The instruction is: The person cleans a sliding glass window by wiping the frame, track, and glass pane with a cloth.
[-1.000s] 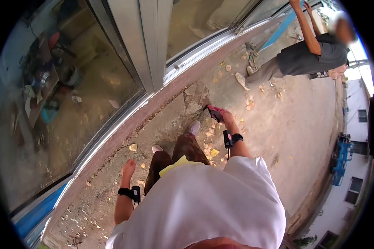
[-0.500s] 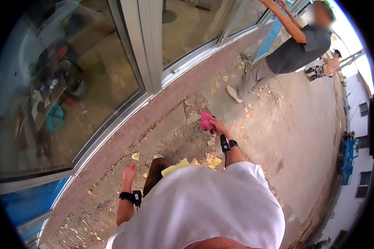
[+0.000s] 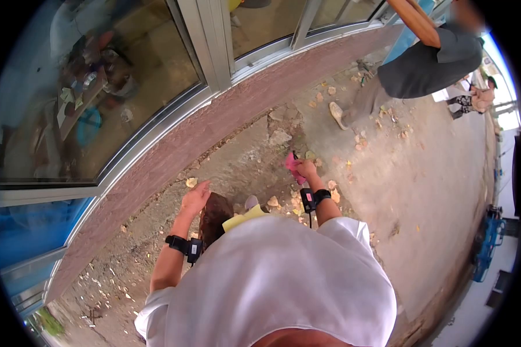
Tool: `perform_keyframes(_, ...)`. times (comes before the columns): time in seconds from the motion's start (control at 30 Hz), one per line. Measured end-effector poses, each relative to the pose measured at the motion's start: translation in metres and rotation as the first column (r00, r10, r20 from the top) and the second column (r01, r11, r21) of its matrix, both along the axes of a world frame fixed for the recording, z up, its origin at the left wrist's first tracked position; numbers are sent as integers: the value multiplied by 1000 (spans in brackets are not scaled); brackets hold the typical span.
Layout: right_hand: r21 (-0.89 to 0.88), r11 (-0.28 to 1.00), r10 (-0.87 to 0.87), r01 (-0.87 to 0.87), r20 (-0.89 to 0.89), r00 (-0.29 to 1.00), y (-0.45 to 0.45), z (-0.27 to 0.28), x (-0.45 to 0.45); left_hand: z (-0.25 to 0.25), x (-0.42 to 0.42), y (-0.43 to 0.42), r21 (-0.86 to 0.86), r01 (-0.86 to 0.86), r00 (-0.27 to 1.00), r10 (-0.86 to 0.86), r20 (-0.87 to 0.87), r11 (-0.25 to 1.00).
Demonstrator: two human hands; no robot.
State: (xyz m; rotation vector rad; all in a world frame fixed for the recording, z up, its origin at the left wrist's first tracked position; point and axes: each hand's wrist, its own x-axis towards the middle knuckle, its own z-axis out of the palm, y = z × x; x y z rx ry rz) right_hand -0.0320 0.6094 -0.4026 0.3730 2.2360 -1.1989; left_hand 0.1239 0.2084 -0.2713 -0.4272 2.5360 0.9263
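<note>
In the head view my right hand (image 3: 305, 170) is closed on a crumpled pink cloth (image 3: 293, 166), held out in front of me over the ground. A small dark bit shows at the cloth's upper edge, too small to name. My left hand (image 3: 195, 198) is empty, with its fingers loosely stretched, beside my dark-clad leg (image 3: 215, 214). A yellow cloth (image 3: 243, 217) sticks out at my waist, at the hem of my white shirt (image 3: 272, 272). Both my wrists carry black strapped devices.
On the left runs a row of glass windows (image 3: 139, 104) in metal frames above a reddish wall base (image 3: 179, 139). A person in a grey shirt (image 3: 428, 66) stands at upper right, arms raised toward the windows. Another person (image 3: 481, 98) is farther off. Leaves lie on the ground.
My left hand has risen and come forward, nearer the wall. My right hand still holds the pink cloth, which now hangs in a different shape. The view has shifted slightly.
</note>
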Motion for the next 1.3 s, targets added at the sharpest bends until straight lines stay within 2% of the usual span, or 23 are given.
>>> perform_keyframes(0.07, -63, 998, 1, -4, -43, 999, -8, 1, -7, 12, -7, 17, -43, 167, 977, -172, -130, 985)
perform_keyframes(0.17, 119, 969, 243, -217, -289, 926, -31, -7, -9, 35, -23, 33, -20, 252, 952, -251, -173, 968)
perform_keyframes(0.2, -245, 969, 8, -44, -147, 989, -47, -12, -14, 37, -30, 32, -30, 234, 955, -236, -182, 972)
perform_keyframes(0.3, -369, 908, 146, -198, -163, 976, -113, 109, 8, 45, -29, 37, -58, 264, 929, -270, -253, 963)
perform_keyframes(0.33, -369, 906, 153, -205, -166, 974, -129, 120, 15, 60, -31, 39, -59, 232, 924, -239, -300, 971)
perform_keyframes(0.4, -590, 735, 315, -335, -141, 939, -160, 139, 19, 70, -36, 29, -65, 190, 912, -201, -358, 980)
perform_keyframes(0.47, -607, 693, 394, -390, -134, 909, -189, 170, 32, 70, -31, 16, -192, 226, 785, -295, -545, 955)
perform_keyframes(0.5, -621, 651, 465, -436, -129, 876, -203, 183, 37, 73, -27, 9, -194, 232, 780, -301, -548, 953)
perform_keyframes(0.57, -581, 663, 465, -472, -174, 868, -227, 198, 51, 83, -9, -11, -116, 205, 813, -235, -533, 972)
perform_keyframes(0.6, -624, 600, 512, -501, -181, 840, -239, 207, 56, 89, 0, -24, -115, 215, 806, -243, -539, 970)
perform_keyframes(0.67, -718, 494, 554, -490, -174, 814, -264, 212, 65, 98, 25, -50, 282, 145, 988, -121, -100, 948)
perform_keyframes(0.8, -721, 522, 601, -456, -69, 797, -309, 205, 86, 92, 77, -89, 460, 82, 983, 5, -185, 884)
perform_keyframes(0.83, -719, 526, 594, -453, -71, 802, -320, 185, 93, 99, 88, -99, 591, -61, 975, 175, -138, 804)
perform_keyframes(0.87, -264, 682, 567, -682, -400, 721, -329, 164, 103, 103, 96, -110, 702, -194, 940, 334, -65, 685)
perform_keyframes(0.9, 264, 746, 615, -612, -627, 478, -336, 154, 110, 97, 102, -124, 705, -185, 943, 326, -69, 685)
perform_keyframes(0.93, 139, 750, 614, -646, -510, 603, -342, 180, 117, 94, 107, -138, 712, -247, 881, 458, -117, 657)
perform_keyframes(0.97, 143, 756, 609, -639, -512, 607, -351, 177, 123, 91, 109, -150, 723, -302, 798, 579, -164, 621)
perform_keyframes(1.03, -548, 642, 462, -537, -282, 841, -372, 167, 146, 86, 113, -166, 756, -324, 740, 650, -172, 569)
perform_keyframes(1.1, -544, 606, 485, -580, -325, 812, -387, 183, 168, 78, 116, -184, 720, -287, 799, 572, -184, 632)
perform_keyframes(1.17, -394, 567, 605, -723, -396, 691, -402, 196, 189, 81, 115, -180, 744, -216, 866, 476, -154, 633)
perform_keyframes(1.2, -359, 583, 558, -729, -475, 680, -415, 163, 200, 75, 116, -181, 689, -176, 895, 405, -185, 703)
perform_keyframes(1.27, -397, 608, 564, -687, -393, 726, -424, 158, 205, 68, 115, -185, 534, -142, 920, 310, -239, 834)
perform_keyframes(1.3, -435, 628, 573, -646, -303, 761, -427, 156, 208, 66, 116, -187, 535, -135, 923, 302, -239, 834)
